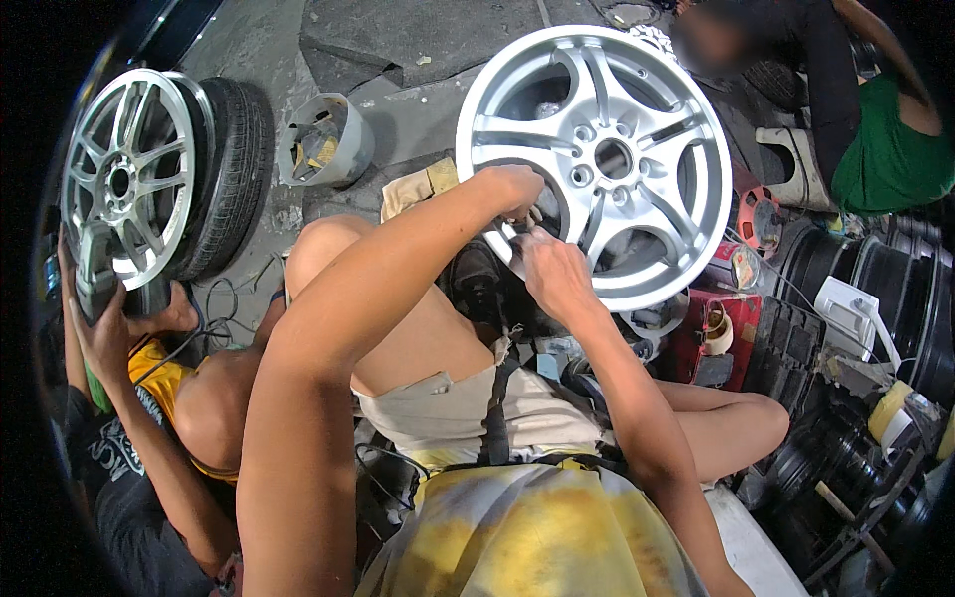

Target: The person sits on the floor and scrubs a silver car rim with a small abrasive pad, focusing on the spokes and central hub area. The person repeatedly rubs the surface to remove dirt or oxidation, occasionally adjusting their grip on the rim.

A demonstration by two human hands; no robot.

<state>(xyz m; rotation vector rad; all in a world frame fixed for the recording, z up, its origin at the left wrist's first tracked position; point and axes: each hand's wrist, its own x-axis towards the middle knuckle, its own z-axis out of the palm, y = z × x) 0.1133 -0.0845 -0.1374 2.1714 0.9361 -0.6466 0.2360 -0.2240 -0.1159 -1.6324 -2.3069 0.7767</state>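
A silver alloy wheel rim [652, 149] with paired spokes is tilted up in front of me. My left hand [512, 192] is closed at its lower-left side, by a gap between the spokes. Just below it, my right hand [555, 271] has its fingers curled in over the lower-left edge of the rim. The two hands almost meet there. Whatever lies in their fingers is hidden; only a small pale bit shows between them. Behind the hands, a dark shoe [476, 284] sits under the rim.
At left, a person's hand [99, 323] holds a grey power tool [95, 274] against another silver rim [119, 179], beside a tyre [234, 179]. A whitish bucket [348, 149] stands behind. Right lie a red box [704, 338], dark rims [885, 289] and another person in green [890, 149].
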